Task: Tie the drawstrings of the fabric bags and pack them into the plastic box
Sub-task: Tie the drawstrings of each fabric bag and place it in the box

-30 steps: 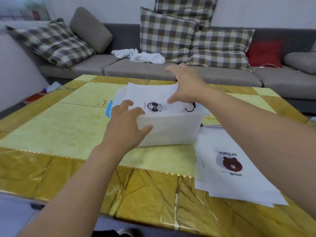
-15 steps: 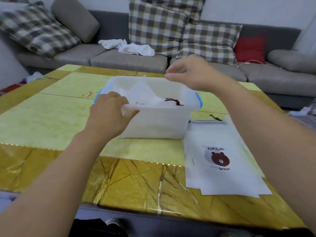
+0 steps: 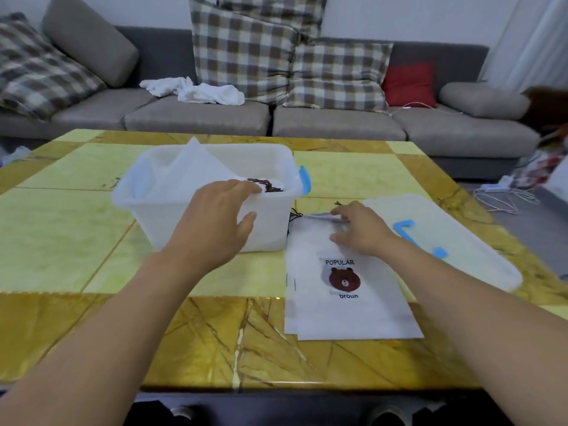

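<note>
My left hand [image 3: 215,222] covers part of plastic box [image 3: 196,222] near wall and rim; fingertips hidden past rim, can't tell if they touch bag inside [image 3: 190,170]. Bag inside mostly out of sight behind translucent wall, print not readable. My right hand [image 3: 359,229] hides top edge of bear-print bag [image 3: 353,302]; grip on drawstring [image 3: 295,215] unclear. Bags under it show only as edge slivers, count unclear. Lid [image 3: 461,238] partly behind my right forearm. Table [image 3: 61,241] near edge cut by frame bottom.
</note>
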`<act>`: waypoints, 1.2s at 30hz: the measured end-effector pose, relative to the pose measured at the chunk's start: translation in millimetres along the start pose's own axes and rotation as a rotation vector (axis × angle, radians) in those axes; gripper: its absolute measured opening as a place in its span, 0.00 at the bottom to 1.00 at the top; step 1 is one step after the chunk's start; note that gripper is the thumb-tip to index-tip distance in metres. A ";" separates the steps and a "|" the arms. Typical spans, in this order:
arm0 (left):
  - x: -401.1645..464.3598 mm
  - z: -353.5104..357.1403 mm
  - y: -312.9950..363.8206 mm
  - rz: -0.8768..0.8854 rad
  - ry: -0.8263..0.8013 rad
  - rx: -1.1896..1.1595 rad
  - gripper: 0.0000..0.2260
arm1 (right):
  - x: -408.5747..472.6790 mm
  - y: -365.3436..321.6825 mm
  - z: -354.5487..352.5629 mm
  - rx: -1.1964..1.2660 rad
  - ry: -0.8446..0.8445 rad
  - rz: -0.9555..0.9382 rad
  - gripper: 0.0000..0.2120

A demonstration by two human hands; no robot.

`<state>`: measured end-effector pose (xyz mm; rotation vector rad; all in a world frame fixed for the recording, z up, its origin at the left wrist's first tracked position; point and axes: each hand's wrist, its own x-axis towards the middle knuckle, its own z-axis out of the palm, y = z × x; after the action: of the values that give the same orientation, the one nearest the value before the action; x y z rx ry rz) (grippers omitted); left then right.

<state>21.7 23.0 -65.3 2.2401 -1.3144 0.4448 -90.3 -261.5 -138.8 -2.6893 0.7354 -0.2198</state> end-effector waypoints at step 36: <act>-7.7 -14.2 0.8 -0.536 -0.238 -0.838 0.23 | -58.3 -59.5 -74.4 0.663 -0.183 -0.086 0.13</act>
<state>16.9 36.3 -57.4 1.8091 -0.7240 -0.4979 -129.9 -204.5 -51.3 -2.0730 0.3962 -0.1930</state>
